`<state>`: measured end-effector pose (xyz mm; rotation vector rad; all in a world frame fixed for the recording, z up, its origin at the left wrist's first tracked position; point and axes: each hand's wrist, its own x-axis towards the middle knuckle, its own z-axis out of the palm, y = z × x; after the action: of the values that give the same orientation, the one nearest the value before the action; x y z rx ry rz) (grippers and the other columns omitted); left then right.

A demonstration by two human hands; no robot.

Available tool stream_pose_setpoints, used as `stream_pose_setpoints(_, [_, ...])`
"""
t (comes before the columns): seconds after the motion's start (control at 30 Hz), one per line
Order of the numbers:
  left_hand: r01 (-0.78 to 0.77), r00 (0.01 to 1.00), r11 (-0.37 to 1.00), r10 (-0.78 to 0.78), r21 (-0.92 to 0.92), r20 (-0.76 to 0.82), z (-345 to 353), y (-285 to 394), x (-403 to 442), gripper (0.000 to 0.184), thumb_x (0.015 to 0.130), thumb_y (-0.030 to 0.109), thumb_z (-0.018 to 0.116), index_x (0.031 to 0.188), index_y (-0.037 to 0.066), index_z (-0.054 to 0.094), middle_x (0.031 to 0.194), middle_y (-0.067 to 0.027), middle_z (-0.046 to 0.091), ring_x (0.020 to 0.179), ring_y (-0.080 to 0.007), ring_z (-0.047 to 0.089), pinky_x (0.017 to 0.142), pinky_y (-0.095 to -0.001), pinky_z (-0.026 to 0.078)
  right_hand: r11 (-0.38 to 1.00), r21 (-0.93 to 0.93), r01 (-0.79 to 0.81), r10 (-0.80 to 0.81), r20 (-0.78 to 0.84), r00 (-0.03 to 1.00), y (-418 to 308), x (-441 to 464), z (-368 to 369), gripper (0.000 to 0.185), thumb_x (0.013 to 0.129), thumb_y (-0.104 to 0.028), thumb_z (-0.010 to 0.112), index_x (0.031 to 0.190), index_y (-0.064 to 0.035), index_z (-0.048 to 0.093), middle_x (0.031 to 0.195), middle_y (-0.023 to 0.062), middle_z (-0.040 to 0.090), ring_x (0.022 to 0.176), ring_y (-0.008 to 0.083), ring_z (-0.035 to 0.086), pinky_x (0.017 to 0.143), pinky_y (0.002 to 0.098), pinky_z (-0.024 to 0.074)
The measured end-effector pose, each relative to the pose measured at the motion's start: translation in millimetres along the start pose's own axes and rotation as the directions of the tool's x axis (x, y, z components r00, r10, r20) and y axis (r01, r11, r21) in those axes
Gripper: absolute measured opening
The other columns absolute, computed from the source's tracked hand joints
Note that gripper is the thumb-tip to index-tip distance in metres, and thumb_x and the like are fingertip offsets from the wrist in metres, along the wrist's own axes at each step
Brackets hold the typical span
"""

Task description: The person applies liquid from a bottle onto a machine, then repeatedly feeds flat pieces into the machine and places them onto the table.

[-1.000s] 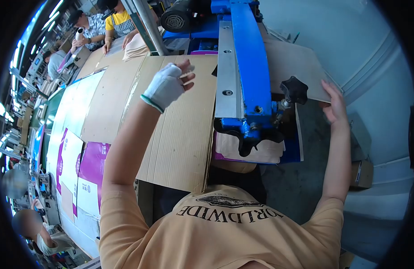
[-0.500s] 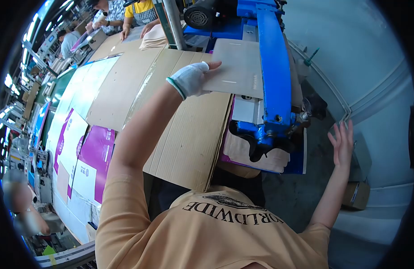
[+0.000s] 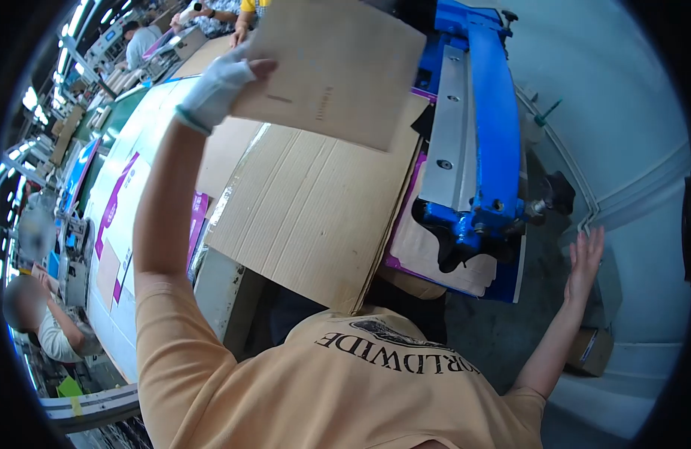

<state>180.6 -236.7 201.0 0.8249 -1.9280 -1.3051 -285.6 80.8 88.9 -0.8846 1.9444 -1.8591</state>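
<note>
My left hand (image 3: pixel 224 84), in a white fingerless glove with a green cuff, grips the left edge of a flat beige sheet (image 3: pixel 338 71). The thumb lies on top of the sheet; the other fingers are hidden. The sheet hangs tilted over the brown cardboard (image 3: pixel 308 202) and carries a short slot and a row of small marks. To its right is the blue machine (image 3: pixel 495 112) with a metal bar and black knobs. My right hand (image 3: pixel 585 262) is bare and raised at the right of the machine, fingers spread, holding nothing.
Pale sheets (image 3: pixel 443 251) lie under the machine's near end. White and purple printed sheets (image 3: pixel 121 202) cover the table at the left. Co-workers sit at the far left and upper left. A carton (image 3: pixel 589 352) stands on the floor at the right.
The sheet was at the machine with my right hand on its right edge. My right hand has let go and lowered. My left hand has taken hold and carried the sheet left.
</note>
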Motion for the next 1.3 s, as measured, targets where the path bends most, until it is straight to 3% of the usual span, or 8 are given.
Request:
stream_pose_setpoints(0.13, [-0.250,0.860,0.438,0.511,0.864,-0.010,2.2,17.2,-70.8,0.022,0.065,0.003,0.066,0.081,0.004,0.051,0.079,-0.0056,0.053,0.063,-0.0123,0.049,0.058,-0.0236,0.043,0.994,-0.076,0.084,-0.088,-0.053,0.995,20.6,0.4,-6.6,0.065,0.083,-0.020,0.054,0.132,-0.0044,0.014,0.136,0.0185,0.014,0.123,0.0293,0.023,0.098,0.0360,0.0235])
stream_pose_setpoints(0.27, [-0.059,0.907,-0.206,0.398,0.977,0.139,7.3,-51.0,-140.5,0.010,0.058,0.012,0.059,0.065,0.016,0.053,0.108,0.0039,0.048,0.095,-0.0153,0.047,0.085,-0.0398,0.033,0.934,-0.307,0.185,-0.225,-0.102,0.969,64.9,3.6,-22.8,0.064,0.083,-0.019,0.054,0.131,-0.0036,0.016,0.134,0.0188,0.018,0.122,0.0325,0.023,0.097,0.0374,0.0248])
stream_pose_setpoints(0.53, [0.352,0.789,0.077,0.512,0.933,-0.340,-12.3,-126.5,-236.9,0.009,0.055,0.007,0.059,0.054,0.011,0.051,0.116,-0.0027,0.046,0.109,-0.0243,0.040,0.094,-0.0434,0.027,0.773,-0.586,0.245,-0.371,-0.102,0.923,87.2,-17.4,-23.6,0.064,0.082,-0.023,0.055,0.130,-0.0019,0.019,0.131,0.0217,0.024,0.120,0.0323,0.028,0.098,0.0387,0.0243])
stream_pose_setpoints(0.63, [0.422,0.717,0.104,0.569,0.900,-0.402,-1.6,-133.6,-245.8,0.009,0.058,0.003,0.057,0.056,0.010,0.052,0.118,-0.0030,0.044,0.110,-0.0287,0.039,0.095,-0.0459,0.026,0.543,-0.796,0.268,-0.491,-0.043,0.870,85.9,-27.1,-18.6,0.062,0.082,-0.025,0.054,0.128,-0.0002,0.021,0.131,0.0218,0.026,0.121,0.0305,0.027,0.099,0.0374,0.0228])
stream_pose_setpoints(1.07, [0.611,0.581,0.230,0.521,0.758,-0.626,-25.1,-134.1,-266.9,0.009,0.062,0.002,0.056,0.068,0.007,0.051,0.124,-0.0105,0.036,0.117,-0.0318,0.032,0.097,-0.0457,0.024,0.340,-0.902,0.267,-0.542,0.044,0.839,80.2,-45.1,-7.5,0.064,0.078,-0.014,0.056,0.128,0.0029,0.020,0.130,0.0227,0.025,0.122,0.0311,0.024,0.101,0.0375,0.0181])
stream_pose_setpoints(1.13, [0.412,0.314,0.836,0.243,0.362,-0.918,-24.4,-137.7,-266.6,0.004,0.068,0.007,0.054,0.072,0.005,0.053,0.129,-0.0098,0.028,0.113,-0.0267,0.036,0.090,-0.0401,0.032,0.307,-0.909,0.282,-0.544,0.075,0.836,85.2,-41.7,-8.3,0.066,0.074,-0.008,0.059,0.128,0.0026,0.021,0.130,0.0226,0.026,0.122,0.0314,0.025,0.101,0.0381,0.0183])
stream_pose_setpoints(1.2, [0.253,0.254,0.954,0.097,0.163,-0.962,-28.8,-141.7,-271.5,0.010,0.074,0.012,0.052,0.079,0.003,0.054,0.132,-0.0094,0.021,0.108,-0.0213,0.039,0.084,-0.0345,0.038,0.269,-0.918,0.293,-0.541,0.107,0.834,80.5,-41.3,-2.3,0.069,0.070,-0.002,0.061,0.127,0.0023,0.022,0.129,0.0226,0.027,0.122,0.0315,0.025,0.101,0.0384,0.0189])
stream_pose_setpoints(1.3, [0.380,0.288,0.827,0.320,0.414,-0.903,-43.9,-154.3,-284.6,0.019,0.074,0.014,0.054,0.088,0.002,0.053,0.128,-0.0110,0.024,0.108,-0.0220,0.037,0.081,-0.0336,0.038,0.354,-0.869,0.347,-0.572,0.093,0.815,70.3,-47.6,15.6,0.072,0.065,0.001,0.062,0.127,0.0014,0.024,0.128,0.0225,0.029,0.122,0.0317,0.026,0.100,0.0387,0.0195])
